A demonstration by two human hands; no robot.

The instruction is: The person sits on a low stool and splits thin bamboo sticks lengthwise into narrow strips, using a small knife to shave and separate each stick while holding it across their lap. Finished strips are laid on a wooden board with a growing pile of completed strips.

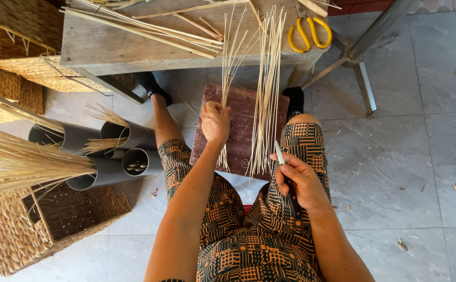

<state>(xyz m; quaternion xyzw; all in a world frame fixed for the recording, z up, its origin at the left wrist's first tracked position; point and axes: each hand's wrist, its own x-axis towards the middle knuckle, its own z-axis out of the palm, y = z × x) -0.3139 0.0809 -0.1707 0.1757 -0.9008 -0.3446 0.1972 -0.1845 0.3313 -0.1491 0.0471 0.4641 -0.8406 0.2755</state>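
- I am seeing the left hand (215, 123) closing around a thin bunch of pale reed strips (230, 68), gripping it low down so the long ends are fanning upward over the bench edge.
- The right hand (300, 180) is wrapping around a small knife (280, 155), blade pointing up and toward the reeds, handle running down through the fist; it is resting on the right knee, just beside the work.
- A second, thicker sheaf of strips (265, 99) is leaning from the wooden board (241, 130) up against the bench (108, 49), so I am counting two bundles: one held, one standing free between the hands.
- The board, one only, is lying on the floor between the knees, propped toward the bench as a work surface.
- On the bench I am seeing one pair of yellow-handled scissors (310, 32) within the right hand's reach, plus a loose pile of thicker split canes (150, 28).
- To the left, grey plastic pipes (134, 137) are lying on their sides as holders for sorted fibre; I am counting four mouths, though more may be hidden.
- Three woven baskets are showing: one open basket (45, 224) on the floor, two at the upper left.
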